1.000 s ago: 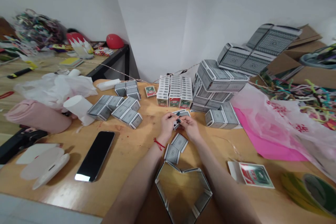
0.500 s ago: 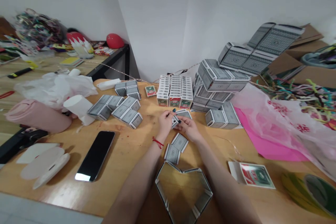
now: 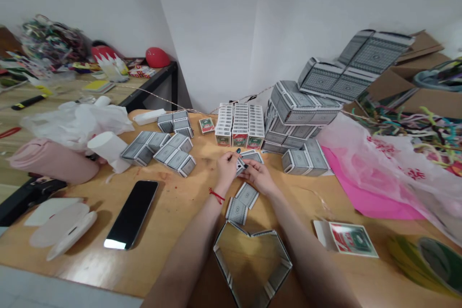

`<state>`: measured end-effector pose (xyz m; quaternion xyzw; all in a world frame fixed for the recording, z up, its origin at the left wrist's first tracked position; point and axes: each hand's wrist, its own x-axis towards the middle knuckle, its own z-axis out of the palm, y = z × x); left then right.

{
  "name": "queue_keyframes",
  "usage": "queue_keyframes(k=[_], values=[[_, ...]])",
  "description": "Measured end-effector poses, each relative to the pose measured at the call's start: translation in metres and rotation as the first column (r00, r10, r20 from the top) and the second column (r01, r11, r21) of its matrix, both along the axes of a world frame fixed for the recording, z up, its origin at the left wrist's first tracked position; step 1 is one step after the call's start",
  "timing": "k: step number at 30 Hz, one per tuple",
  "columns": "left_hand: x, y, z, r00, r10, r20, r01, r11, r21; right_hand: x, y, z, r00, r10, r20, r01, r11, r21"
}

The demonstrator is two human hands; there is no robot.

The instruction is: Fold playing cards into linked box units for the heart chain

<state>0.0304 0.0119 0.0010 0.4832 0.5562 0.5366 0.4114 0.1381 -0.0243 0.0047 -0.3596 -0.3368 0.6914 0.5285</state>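
Note:
A small playing card [image 3: 240, 166] with dark pips is pinched between both hands above the table. My left hand [image 3: 226, 169], with a red string bracelet at the wrist, grips its left side. On its right side the fingers of my right hand [image 3: 260, 175] are closed. More grey-backed cards [image 3: 252, 156] lie just behind the hands. Nearer me, two overlapping card pieces [image 3: 242, 202] rest flat on the wood. Between my forearms stands a heart-shaped frame [image 3: 280, 240] made of cards.
Card boxes [image 3: 240, 125] stand in rows at the back. To their right rises a tall stack of folded card blocks [image 3: 306, 103]; smaller card blocks [image 3: 175, 154] sit left. A phone [image 3: 132, 214], an opened card box [image 3: 352, 239] and a tape roll [image 3: 426, 264] lie nearer.
Both hands stay almost in place, still holding the card, which is tilted slightly differently. The view has shifted very little.

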Motion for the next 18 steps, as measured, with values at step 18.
queue_keyframes(k=[18], values=[[0.006,-0.011,0.002,0.965,-0.115,-0.234,0.160,0.970,0.183,0.001,0.004,-0.004,0.986,-0.142,0.087,0.147,0.987,-0.060]])
